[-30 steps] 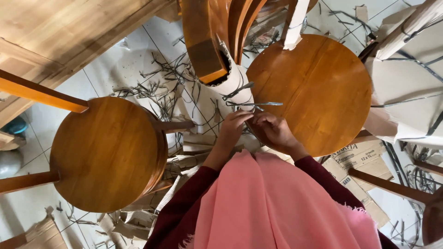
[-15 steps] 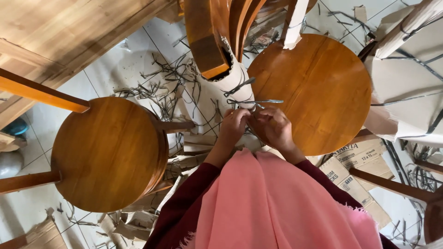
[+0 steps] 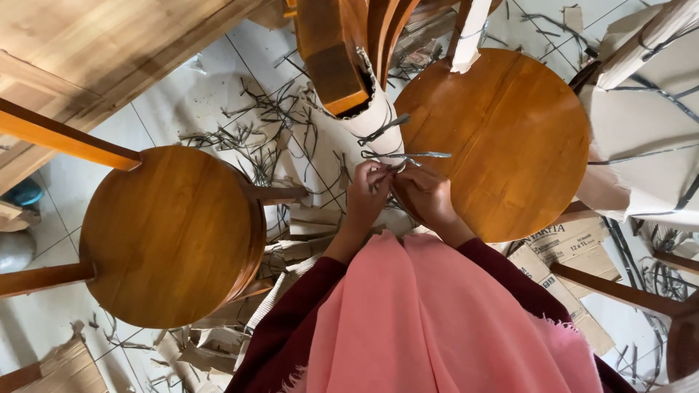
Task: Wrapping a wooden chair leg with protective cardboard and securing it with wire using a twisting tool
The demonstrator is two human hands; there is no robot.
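Both hands, left hand (image 3: 366,195) and right hand (image 3: 426,198), are pinching a grey strap (image 3: 399,156) on a paper-wrapped chair leg (image 3: 360,127); strap scraps (image 3: 251,135) are littering the white tiled floor (image 3: 182,102) between two round wooden seats (image 3: 171,236).

Hands (image 3: 397,193) boxed in btwn two round seats (image 3: 171,236); floor gap cluttered w/ straps (image 3: 255,124).

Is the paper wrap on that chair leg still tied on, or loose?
Tied on: grey straps circle the paper wrap, and both hands pinch one.

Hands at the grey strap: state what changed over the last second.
The left hand and right hand closed together and rose slightly toward the grey plastic strap around the paper-wrapped chair leg, fingers now pinching it. Both round wooden seats stayed put.
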